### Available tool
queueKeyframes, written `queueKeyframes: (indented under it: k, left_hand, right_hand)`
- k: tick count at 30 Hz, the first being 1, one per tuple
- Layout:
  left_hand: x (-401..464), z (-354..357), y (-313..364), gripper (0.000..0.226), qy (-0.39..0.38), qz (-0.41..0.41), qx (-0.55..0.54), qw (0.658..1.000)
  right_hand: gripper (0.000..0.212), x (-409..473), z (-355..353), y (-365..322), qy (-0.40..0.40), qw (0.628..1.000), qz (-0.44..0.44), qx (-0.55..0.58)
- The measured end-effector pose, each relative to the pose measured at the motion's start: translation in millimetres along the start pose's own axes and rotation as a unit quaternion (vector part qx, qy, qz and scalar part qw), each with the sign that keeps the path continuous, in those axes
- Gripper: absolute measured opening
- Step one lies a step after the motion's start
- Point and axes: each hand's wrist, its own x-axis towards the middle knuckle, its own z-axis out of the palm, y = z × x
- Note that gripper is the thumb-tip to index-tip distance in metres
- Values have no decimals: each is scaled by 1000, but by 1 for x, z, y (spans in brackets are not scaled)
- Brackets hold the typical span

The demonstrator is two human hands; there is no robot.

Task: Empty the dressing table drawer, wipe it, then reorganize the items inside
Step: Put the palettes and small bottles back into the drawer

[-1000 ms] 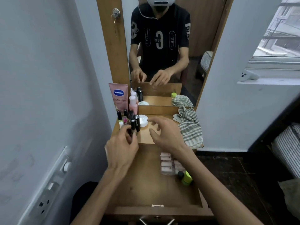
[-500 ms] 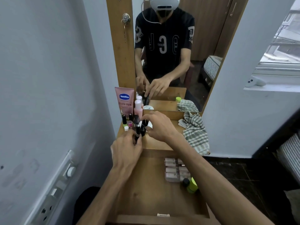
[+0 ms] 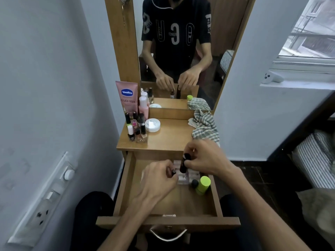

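The wooden drawer (image 3: 125, 187) is pulled open below the dressing table top (image 3: 170, 140). My right hand (image 3: 204, 158) holds a dark cosmetic tube (image 3: 184, 163) upright over the drawer's back right part. My left hand (image 3: 159, 178) grips a small dark bottle (image 3: 173, 172) just left of the tube. Under both hands lie pink packets (image 3: 183, 178) on the drawer floor. A green-capped bottle (image 3: 204, 183) and a small black-capped item (image 3: 194, 182) rest at the drawer's right side. Several nail polish bottles (image 3: 136, 133) remain on the table top's left.
A pink Vaseline tube (image 3: 127, 98), a pink bottle (image 3: 143, 107) and a round white jar (image 3: 152, 125) stand near the mirror (image 3: 181, 51). A striped cloth (image 3: 204, 127) lies on the table's right. A wall switchboard (image 3: 43, 196) is at the left, a bed (image 3: 315, 160) at the right.
Both hands have come back from the bottle cluster on the table top down into the drawer, each carrying a dark cosmetic item. The camera has tilted downward.
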Motion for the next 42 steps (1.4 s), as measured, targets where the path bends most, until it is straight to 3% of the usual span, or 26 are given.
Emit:
queueKeyframes:
  k: [9, 13, 21, 26, 29, 32, 35, 42]
  left_hand:
    - [-14, 33, -4, 12, -71, 18, 57, 996]
    - [-11, 39, -4, 13, -81, 32, 63, 994]
    - [-7, 45, -5, 22, -78, 69, 30, 994]
    - [-5, 35, -6, 33, -71, 76, 20, 994]
    - [0, 14, -9, 16, -26, 76, 0, 997]
    - [11, -14, -13, 10, 104, 28, -17, 994]
    - [33, -44, -22, 12, 214, -29, -5, 976]
    - [75, -78, -39, 40, 155, -42, 125, 979]
  right_hand:
    - [22, -47, 50, 15, -38, 999, 30, -13]
    - [15, -46, 64, 19, -39, 998, 32, -30]
    - [22, -46, 71, 23, -29, 999, 33, -22]
    - [47, -42, 64, 22, -15, 1000, 16, -18]
    - [42, -29, 52, 7, 15, 1000, 1, 19]
    - [20, -3, 45, -14, 91, 994, -4, 66]
    - [24, 32, 44, -38, 143, 985, -1, 93]
    - [40, 102, 40, -78, 134, 985, -55, 96]
